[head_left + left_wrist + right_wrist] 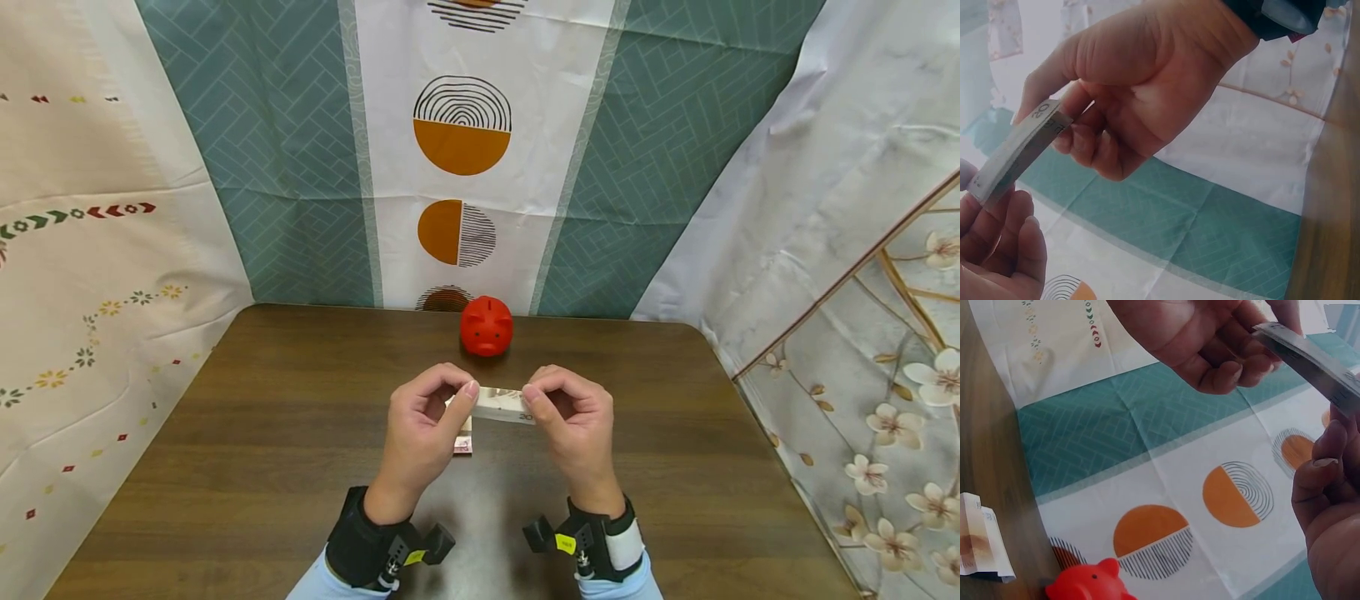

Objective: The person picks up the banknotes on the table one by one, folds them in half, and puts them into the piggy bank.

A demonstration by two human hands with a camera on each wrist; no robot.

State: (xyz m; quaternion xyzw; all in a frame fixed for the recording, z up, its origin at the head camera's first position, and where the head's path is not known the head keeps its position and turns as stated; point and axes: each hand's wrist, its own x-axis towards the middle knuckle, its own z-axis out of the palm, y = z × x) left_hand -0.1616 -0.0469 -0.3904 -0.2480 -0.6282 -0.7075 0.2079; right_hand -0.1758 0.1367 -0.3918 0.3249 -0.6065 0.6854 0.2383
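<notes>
1 folded banknote (501, 406) spans the gap between the left hand (429, 435) and the right hand (576, 427), held up over the desk (285, 433). Each hand's grip is clamped on its own end of the note, thumb and fingers pinching; a printed 20 shows near the right end. Other folded paper (463, 438) lies on the desk, partly hidden by the left hand in the head view. Beyond the hands, near the far edge, sits a red piggy bank (487, 327), in front of a teal and white cloth (292, 167).
</notes>
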